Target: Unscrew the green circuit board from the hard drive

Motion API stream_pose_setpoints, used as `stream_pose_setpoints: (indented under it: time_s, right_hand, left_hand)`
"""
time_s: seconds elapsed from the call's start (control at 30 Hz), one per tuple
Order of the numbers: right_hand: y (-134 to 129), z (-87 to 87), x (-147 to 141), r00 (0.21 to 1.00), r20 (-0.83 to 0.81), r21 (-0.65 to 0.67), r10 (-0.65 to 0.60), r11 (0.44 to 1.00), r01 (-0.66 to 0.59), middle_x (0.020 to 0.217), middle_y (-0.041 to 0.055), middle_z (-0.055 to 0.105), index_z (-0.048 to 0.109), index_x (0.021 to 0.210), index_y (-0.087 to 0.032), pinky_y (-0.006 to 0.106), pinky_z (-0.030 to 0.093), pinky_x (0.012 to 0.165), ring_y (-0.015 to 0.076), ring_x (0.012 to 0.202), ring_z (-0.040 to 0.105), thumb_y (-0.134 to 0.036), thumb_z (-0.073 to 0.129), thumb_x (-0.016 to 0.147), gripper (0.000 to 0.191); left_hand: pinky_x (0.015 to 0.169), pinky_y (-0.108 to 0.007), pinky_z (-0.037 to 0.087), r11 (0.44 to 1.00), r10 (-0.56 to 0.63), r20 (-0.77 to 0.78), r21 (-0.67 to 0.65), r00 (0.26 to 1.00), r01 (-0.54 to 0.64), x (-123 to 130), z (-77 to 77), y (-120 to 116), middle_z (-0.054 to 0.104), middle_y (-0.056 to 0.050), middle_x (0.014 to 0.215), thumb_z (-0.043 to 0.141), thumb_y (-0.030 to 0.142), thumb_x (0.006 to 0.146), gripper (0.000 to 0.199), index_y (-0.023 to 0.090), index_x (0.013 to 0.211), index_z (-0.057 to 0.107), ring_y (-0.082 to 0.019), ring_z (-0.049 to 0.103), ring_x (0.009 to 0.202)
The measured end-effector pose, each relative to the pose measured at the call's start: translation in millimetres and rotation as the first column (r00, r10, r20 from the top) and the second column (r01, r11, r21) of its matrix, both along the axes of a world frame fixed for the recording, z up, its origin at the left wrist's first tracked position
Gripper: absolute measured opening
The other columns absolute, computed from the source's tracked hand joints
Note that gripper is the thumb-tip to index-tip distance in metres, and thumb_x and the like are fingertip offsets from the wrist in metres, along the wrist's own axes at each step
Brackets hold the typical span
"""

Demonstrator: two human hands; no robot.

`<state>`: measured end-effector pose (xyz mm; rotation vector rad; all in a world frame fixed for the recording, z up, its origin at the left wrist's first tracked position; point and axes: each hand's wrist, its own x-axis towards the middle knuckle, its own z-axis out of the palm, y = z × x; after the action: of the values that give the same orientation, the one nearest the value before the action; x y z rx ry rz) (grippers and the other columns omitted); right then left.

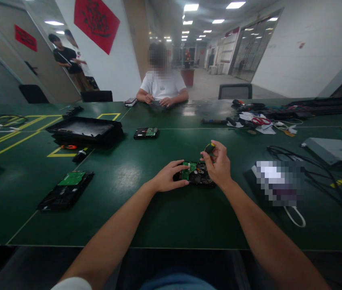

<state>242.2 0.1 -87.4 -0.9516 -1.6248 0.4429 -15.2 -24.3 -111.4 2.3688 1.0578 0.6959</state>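
On the green desk (183,225), straight ahead of the person, a flat black unit (200,178) lies between the two hands, its upper face showing a circuit board (185,175) and some small parts and wires beside it. The left hand (171,176) is spread, thumb and fingers reaching over the unit's left end and touching it without closing around it. The right hand (219,163), just above the other end, has thumb and fingers closed in a pinch on a small screwdriver (209,148) with a dark and yellow handle; its tip cannot be made out. The unit looks stiff and probably fairly light, with a smooth casing that could slide on the glossy surface if nothing steadied it. The board and wires look like the delicate part, so the safer hold would be by the black casing's long edges or ends, with no weight on the board. No brand or label can be read on the unit or screwdriver. Brush characters stand on a red paper diamond (96,24) on the pillar, but they are too blurred to read, as is the small mark on the white shirt (163,85) opposite.
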Motion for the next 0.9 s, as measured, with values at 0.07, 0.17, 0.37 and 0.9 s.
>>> stream_pose_setpoints:
  time_s: [0.07,0.17,0.37,0.9]
  right_hand:
    - [-0.3,-0.2,-0.1,1.000,0.005,0.002,-0.003,1.000,0.003,0.137,0.0106,0.062,0.039,0.150,-0.033,0.046,0.073,0.080,0.0251,0.105,0.076,-0.044,0.063,0.100,0.056]
    - [-1.1,-0.5,-0.1,1.000,0.014,0.007,0.007,1.000,-0.007,0.143,0.0112,0.059,0.039,0.151,-0.034,0.047,0.072,0.082,0.0245,0.104,0.076,-0.043,0.063,0.100,0.056]
    - [-2.1,-1.0,-0.6,0.999,0.032,-0.001,-0.013,1.000,0.013,0.137,0.0113,0.063,0.040,0.150,-0.033,0.049,0.072,0.083,0.0239,0.096,0.078,-0.045,0.062,0.101,0.055]
    - [-4.4,0.1,-1.1,0.996,0.086,0.022,0.005,1.000,-0.007,0.138,0.0133,0.061,0.039,0.152,-0.031,0.050,0.070,0.085,0.0251,0.099,0.076,-0.045,0.058,0.103,0.054]
  left_hand:
    - [0.123,-0.059,0.038,1.000,-0.001,0.007,-0.001,1.000,0.001,-0.2,-0.8,0.5,0.042,-0.011,0.165,0.076,0.058,0.090,0.069,0.032,0.151,0.057,-0.036,0.042,0.151]
    - [0.123,-0.058,0.038,1.000,-0.005,0.005,0.005,1.000,0.005,-0.4,-1.6,1.3,0.042,-0.012,0.165,0.075,0.058,0.090,0.070,0.031,0.152,0.056,-0.036,0.042,0.151]
    - [0.123,-0.058,0.038,1.000,-0.002,-0.002,-0.005,1.000,0.002,-0.6,-1.7,2.1,0.043,-0.011,0.165,0.076,0.058,0.089,0.070,0.032,0.151,0.057,-0.036,0.042,0.151]
    - [0.122,-0.057,0.039,1.000,0.001,-0.009,0.009,1.000,-0.001,-1.0,-2.8,2.9,0.043,-0.011,0.164,0.075,0.061,0.090,0.071,0.033,0.152,0.056,-0.035,0.044,0.149]
